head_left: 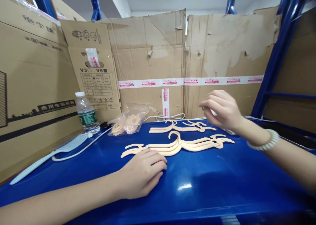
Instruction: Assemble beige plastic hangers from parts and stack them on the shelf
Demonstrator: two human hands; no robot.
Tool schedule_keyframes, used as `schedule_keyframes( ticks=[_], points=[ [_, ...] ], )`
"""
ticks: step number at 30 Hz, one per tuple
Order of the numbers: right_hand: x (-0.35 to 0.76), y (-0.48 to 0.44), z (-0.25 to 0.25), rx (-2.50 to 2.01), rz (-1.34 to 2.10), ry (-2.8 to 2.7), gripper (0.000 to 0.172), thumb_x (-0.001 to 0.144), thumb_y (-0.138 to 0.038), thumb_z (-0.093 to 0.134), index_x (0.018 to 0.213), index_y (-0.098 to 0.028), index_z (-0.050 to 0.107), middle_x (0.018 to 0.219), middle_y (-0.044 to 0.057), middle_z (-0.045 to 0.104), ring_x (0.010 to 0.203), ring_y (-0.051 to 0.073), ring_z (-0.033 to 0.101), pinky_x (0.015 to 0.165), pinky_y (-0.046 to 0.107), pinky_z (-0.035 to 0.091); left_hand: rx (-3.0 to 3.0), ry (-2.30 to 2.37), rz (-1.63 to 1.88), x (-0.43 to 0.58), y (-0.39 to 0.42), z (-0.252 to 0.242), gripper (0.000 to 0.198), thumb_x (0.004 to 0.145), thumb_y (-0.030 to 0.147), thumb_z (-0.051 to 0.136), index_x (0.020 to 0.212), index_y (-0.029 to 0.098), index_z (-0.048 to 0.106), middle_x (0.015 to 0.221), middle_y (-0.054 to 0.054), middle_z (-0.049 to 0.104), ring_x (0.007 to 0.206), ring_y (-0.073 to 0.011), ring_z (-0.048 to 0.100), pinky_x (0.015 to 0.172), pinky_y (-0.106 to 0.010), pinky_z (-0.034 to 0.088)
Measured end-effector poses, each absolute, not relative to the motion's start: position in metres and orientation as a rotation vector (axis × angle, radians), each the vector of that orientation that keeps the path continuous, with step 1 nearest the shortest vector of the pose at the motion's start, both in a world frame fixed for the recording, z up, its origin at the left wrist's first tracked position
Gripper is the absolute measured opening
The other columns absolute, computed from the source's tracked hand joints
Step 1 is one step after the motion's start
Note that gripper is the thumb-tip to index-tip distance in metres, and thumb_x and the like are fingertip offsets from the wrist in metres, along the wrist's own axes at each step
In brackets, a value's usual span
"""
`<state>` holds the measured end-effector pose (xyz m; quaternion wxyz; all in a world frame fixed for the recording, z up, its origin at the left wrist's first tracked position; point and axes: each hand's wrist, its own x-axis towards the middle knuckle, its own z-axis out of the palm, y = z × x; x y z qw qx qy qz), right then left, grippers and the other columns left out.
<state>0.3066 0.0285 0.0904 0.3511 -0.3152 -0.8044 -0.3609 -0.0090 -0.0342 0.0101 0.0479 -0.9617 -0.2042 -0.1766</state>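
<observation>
My left hand (145,172) lies on the blue tabletop with its fingers loosely bent and nothing visible in them. Just beyond its fingertips are peach-coloured folding clothes hangers (170,148), stacked with arms spread and a hook on top. More peach hangers (164,128) lie behind them, one with its arm unfolded only to the right. My right hand (221,111), with a beaded bracelet at the wrist, is raised above the table's right side. Its fingers are curled together; a small pale patch shows by the palm, too unclear to name.
A clear plastic bag (132,119) of folded peach pieces sits at the back left. Near it stand a water bottle (87,114) and a pale-blue fly swatter (71,142). A white cable (81,154) crosses the table. Cardboard panels (153,63) wall the back.
</observation>
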Motion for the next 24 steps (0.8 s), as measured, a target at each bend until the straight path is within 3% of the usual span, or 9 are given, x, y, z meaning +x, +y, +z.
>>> schedule_keyframes(
  ticks=[8, 15, 24],
  points=[
    [0.327, 0.109, 0.051, -1.616, -0.320, -2.233, 0.013, 0.080, -0.016, 0.054, 0.080, -0.016, 0.067, 0.077, 0.006, 0.070, 0.073, 0.017, 0.063, 0.064, 0.024, 0.041, -3.028, -0.715, -0.714, 0.003, -0.029, 0.004, 0.019, 0.085, 0.011, 0.047, 0.098, 0.020, 0.057, 0.100, -0.006, 0.065, 0.092, -0.0199, 0.059, 0.083, -0.034, 0.046],
    [0.344, 0.123, 0.026, -1.844, -0.194, -2.213, 0.020, 0.079, -0.030, 0.062, 0.071, -0.014, 0.073, 0.068, 0.008, 0.071, 0.061, 0.019, 0.063, 0.050, 0.025, 0.037, -3.065, -0.715, -0.734, 0.002, -0.026, 0.004, 0.019, 0.085, 0.012, 0.047, 0.099, 0.020, 0.058, 0.100, -0.007, 0.065, 0.093, -0.0196, 0.060, 0.084, -0.034, 0.048],
    [0.329, 0.126, 0.026, -1.992, -0.220, -2.202, 0.017, 0.079, -0.026, 0.064, 0.077, -0.013, 0.075, 0.075, 0.012, 0.072, 0.068, 0.021, 0.066, 0.055, 0.025, 0.039, -3.082, -0.705, -0.721, 0.001, -0.028, 0.004, 0.019, 0.086, 0.011, 0.047, 0.099, 0.020, 0.057, 0.102, -0.006, 0.064, 0.094, -0.0194, 0.059, 0.085, -0.034, 0.046]
  ],
)
